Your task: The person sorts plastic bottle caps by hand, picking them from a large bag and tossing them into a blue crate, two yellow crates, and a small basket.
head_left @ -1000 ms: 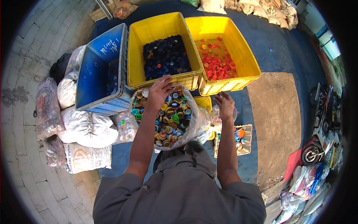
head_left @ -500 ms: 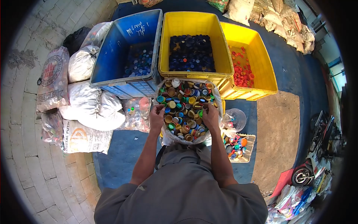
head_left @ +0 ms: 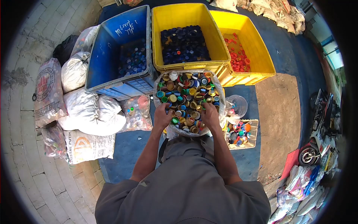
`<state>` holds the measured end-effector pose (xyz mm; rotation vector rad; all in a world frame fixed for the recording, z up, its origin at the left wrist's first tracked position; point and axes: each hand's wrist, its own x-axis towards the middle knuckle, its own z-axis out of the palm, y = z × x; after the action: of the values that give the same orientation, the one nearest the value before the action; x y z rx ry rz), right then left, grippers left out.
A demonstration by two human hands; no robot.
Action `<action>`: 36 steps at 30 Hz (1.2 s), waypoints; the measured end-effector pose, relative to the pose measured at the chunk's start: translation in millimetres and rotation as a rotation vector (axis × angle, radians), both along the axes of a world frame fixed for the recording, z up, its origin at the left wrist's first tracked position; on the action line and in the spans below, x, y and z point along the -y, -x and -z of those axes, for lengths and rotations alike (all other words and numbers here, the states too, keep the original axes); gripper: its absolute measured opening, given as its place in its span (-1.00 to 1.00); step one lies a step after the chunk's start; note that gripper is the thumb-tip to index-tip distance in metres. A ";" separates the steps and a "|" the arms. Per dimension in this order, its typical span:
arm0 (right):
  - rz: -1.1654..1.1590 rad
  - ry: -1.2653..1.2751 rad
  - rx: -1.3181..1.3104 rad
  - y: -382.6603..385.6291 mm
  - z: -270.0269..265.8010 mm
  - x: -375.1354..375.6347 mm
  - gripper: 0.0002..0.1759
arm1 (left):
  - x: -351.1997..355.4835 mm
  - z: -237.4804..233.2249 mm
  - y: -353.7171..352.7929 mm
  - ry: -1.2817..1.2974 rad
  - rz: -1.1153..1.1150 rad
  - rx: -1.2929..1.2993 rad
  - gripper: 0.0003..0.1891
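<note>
Mixed plastic caps [head_left: 192, 92] of many colours fill a container lined with a whitish sack [head_left: 220, 93] in front of my body. At its left side, my left hand [head_left: 163, 115] has its fingers bent at the caps; what they hold, if anything, is too small to make out. My right hand [head_left: 210, 114] is at the right part of the caps, its fingers curled down among them near a green cap. Whether that hand grips a cap is hidden.
Beyond stand a blue bin [head_left: 115, 48], a yellow bin [head_left: 190, 11] with dark caps and another yellow bin [head_left: 261, 56] with red caps. Full sacks [head_left: 85, 112] lie left. A basket [head_left: 254, 134] of mixed items and a clear round container [head_left: 238, 104] are right.
The view has shifted, with the bins now higher in it. My left hand has moved a little inward over the caps, its fingers lower among them.
</note>
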<state>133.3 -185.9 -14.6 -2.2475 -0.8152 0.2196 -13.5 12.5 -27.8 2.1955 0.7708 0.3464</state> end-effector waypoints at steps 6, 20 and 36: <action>-0.067 0.012 -0.002 11.7 -9.4 -19.5 -0.78 | -0.2 9.8 -9.8 -0.181 -0.043 -0.051 -0.64; -0.217 0.232 0.152 15.3 20.2 -79.6 -0.69 | -6.5 14.1 -10.8 0.110 -0.222 0.115 -0.85; -0.175 0.017 -0.365 6.7 -0.4 -57.4 -0.75 | -11.3 -10.0 7.9 1.492 -0.525 0.496 -0.80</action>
<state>126.6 -128.6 -14.2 -2.0643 -0.8091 0.6983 -21.4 23.8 -17.8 0.4742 0.8609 0.3580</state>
